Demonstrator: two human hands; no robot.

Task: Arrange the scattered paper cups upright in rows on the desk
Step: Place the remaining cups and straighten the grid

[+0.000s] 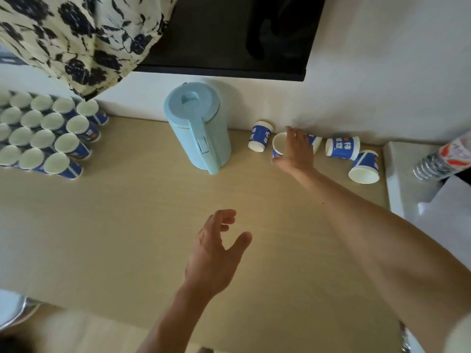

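Observation:
Several blue-and-white paper cups (40, 135) stand upright in tight rows at the desk's far left. More cups lie scattered at the far right by the wall: one upside down (260, 136), one on its side (342, 147), one tipped (364, 166). My right hand (297, 149) reaches over an open-mouthed cup (279, 145) and closes around it; another cup (315, 142) is half hidden behind the hand. My left hand (219, 248) hovers over the middle of the desk, fingers apart, holding nothing.
A light blue kettle (197, 126) stands between the rows and the scattered cups. A dark screen (229, 34) hangs on the wall above. A patterned cloth (76, 39) hangs top left. A plastic bottle (443, 159) lies on a white ledge at the right.

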